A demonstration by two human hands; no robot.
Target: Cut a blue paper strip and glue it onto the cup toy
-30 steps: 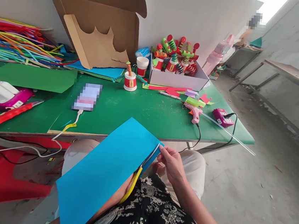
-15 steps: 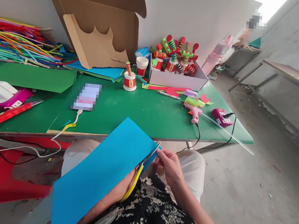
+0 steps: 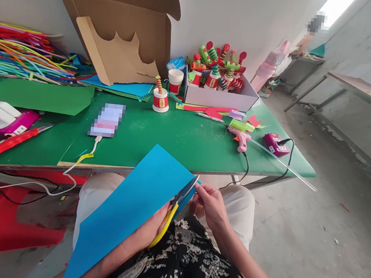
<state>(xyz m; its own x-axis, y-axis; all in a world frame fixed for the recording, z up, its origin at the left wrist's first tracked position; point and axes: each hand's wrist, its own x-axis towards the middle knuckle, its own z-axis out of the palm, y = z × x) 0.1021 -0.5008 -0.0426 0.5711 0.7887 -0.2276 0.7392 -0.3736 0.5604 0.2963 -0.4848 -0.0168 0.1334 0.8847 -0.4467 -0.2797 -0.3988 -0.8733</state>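
A large sheet of blue paper [image 3: 128, 208] lies slanted over my lap. My left hand [image 3: 155, 224], partly under the sheet, is closed on the yellow-handled scissors [image 3: 167, 226]. Their blades point up and right along the paper's right edge, where a narrow blue strip [image 3: 183, 204] is partly cut away. Close to the blade tips, my right hand [image 3: 210, 202] pinches the end of that strip between thumb and fingers.
On the green table [image 3: 159, 132] are a pink glue gun [image 3: 240, 138], a phone [image 3: 108, 120], a red-handled knife [image 3: 12, 143] and a paper-cup figure [image 3: 161, 100]. Behind stands a white box [image 3: 221, 99] of similar figures. Pipe cleaners [image 3: 22, 55] lie left. A person [image 3: 304, 43] is far right.
The scissor blades have opened wider. The lower left part of the blue sheet has swung to the right, baring more of my left hand and forearm. My right hand keeps its pinch.
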